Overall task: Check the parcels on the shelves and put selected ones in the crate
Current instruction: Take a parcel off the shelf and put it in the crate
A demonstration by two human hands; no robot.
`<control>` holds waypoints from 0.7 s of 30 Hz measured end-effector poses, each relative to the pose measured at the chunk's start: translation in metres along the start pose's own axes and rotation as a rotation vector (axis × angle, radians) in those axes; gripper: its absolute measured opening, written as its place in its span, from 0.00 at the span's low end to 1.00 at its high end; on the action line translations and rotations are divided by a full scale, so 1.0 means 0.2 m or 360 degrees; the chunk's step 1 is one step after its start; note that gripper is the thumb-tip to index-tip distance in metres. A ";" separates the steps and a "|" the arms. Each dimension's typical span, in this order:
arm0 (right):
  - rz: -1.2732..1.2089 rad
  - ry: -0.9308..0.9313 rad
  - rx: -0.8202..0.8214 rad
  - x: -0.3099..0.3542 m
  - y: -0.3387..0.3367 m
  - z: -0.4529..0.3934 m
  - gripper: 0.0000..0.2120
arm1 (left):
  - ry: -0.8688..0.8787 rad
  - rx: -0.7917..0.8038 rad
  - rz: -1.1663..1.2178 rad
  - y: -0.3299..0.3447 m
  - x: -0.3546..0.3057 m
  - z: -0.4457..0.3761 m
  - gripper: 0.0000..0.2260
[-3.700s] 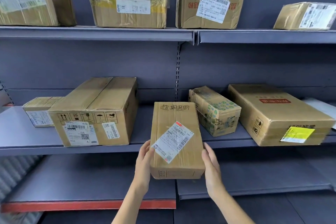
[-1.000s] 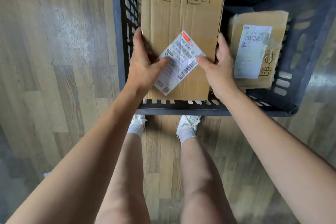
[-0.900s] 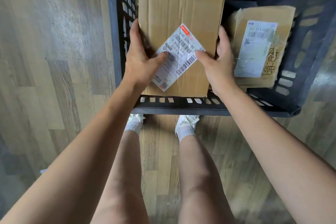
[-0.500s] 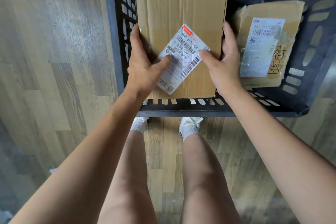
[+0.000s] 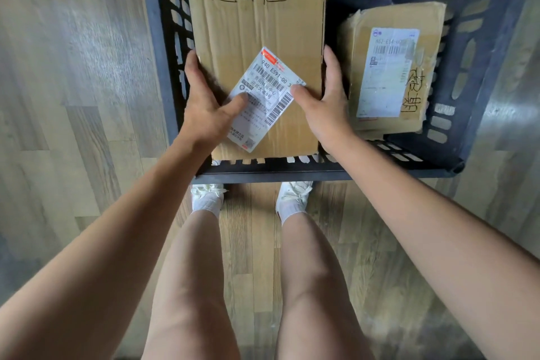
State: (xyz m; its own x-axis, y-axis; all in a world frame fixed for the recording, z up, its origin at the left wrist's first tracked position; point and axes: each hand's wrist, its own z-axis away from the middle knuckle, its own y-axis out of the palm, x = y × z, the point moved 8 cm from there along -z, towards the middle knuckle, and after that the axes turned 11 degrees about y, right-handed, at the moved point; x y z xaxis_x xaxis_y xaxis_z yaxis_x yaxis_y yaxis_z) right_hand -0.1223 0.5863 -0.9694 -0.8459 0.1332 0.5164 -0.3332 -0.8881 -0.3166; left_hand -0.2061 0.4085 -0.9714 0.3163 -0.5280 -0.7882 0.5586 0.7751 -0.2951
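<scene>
Against the left wall of the crate (image 5: 163, 47), the hand-marked parcel (image 5: 260, 26) now sits lower and closer to the near rim than it did a second ago, having come from the middle shelf a few seconds earlier. The left hand (image 5: 204, 102) and right hand (image 5: 327, 99) are closed on its two long edges, thumbs pressed on the shipping label (image 5: 264, 102). A second parcel (image 5: 391, 70) lies by the right wall, so placement appears nearly complete and release is the likely remaining step.
</scene>
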 end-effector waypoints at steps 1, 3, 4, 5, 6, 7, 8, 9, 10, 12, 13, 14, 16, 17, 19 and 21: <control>-0.0005 0.0004 -0.0011 0.01 0.00 0.00 0.34 | -0.0012 0.0009 -0.0020 0.00 -0.01 0.00 0.42; 0.0004 0.0016 -0.0034 0.02 -0.01 0.02 0.35 | -0.0038 0.0002 -0.0087 -0.02 -0.01 0.00 0.41; 0.0011 0.0025 -0.0042 0.03 -0.01 0.03 0.35 | -0.0049 -0.0005 -0.0149 -0.03 -0.02 0.01 0.41; 0.0015 0.0032 -0.0047 0.03 -0.02 0.06 0.36 | -0.0045 -0.0010 -0.0208 -0.04 -0.03 0.03 0.42; 0.0012 0.0040 -0.0053 0.04 -0.02 0.08 0.36 | -0.0028 -0.0011 -0.0252 -0.05 -0.06 0.04 0.43; 0.0002 0.0051 -0.0056 0.05 -0.03 0.11 0.37 | -0.0007 -0.0011 -0.0283 -0.07 -0.08 0.05 0.44; -0.0006 0.0061 -0.0053 0.06 -0.04 0.13 0.37 | 0.0014 -0.0013 -0.0314 -0.08 -0.11 0.06 0.45; -0.0005 0.0074 -0.0048 0.08 -0.05 0.16 0.37 | 0.0029 -0.0020 -0.0352 -0.10 -0.15 0.07 0.44; 0.0003 0.0080 -0.0044 0.09 -0.07 0.19 0.36 | 0.0045 -0.0027 -0.0388 -0.11 -0.18 0.08 0.43; 0.0026 0.0063 -0.0039 0.14 -0.09 0.27 0.36 | 0.0090 -0.0033 -0.0418 -0.14 -0.26 0.11 0.41; 0.0040 0.0044 -0.0030 0.17 -0.10 0.31 0.36 | 0.0111 -0.0025 -0.0419 -0.15 -0.30 0.12 0.40; 0.0056 0.0029 -0.0017 0.20 -0.10 0.35 0.36 | 0.0136 -0.0010 -0.0426 -0.15 -0.34 0.14 0.39; 0.0069 -0.0003 0.0001 0.25 -0.12 0.42 0.35 | 0.0199 0.0006 -0.0499 -0.16 -0.44 0.18 0.38; 0.0069 -0.0027 0.0005 0.29 -0.13 0.45 0.35 | 0.0232 0.0007 -0.0575 -0.17 -0.48 0.21 0.37; 0.0071 -0.0080 0.0010 0.35 -0.14 0.52 0.35 | 0.0320 0.0001 -0.0752 -0.19 -0.57 0.26 0.37; 0.0081 -0.0146 0.0026 0.41 -0.15 0.60 0.35 | 0.0406 0.0035 -0.0896 -0.22 -0.67 0.32 0.37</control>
State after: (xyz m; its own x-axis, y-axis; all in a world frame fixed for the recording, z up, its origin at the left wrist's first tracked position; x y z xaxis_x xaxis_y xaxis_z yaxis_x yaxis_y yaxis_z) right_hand -0.1316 0.5713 -0.8214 -0.8197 0.0480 0.5707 -0.2834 -0.8999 -0.3313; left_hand -0.2232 0.4228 -0.8183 -0.2234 -0.7525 -0.6195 0.6029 0.3927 -0.6945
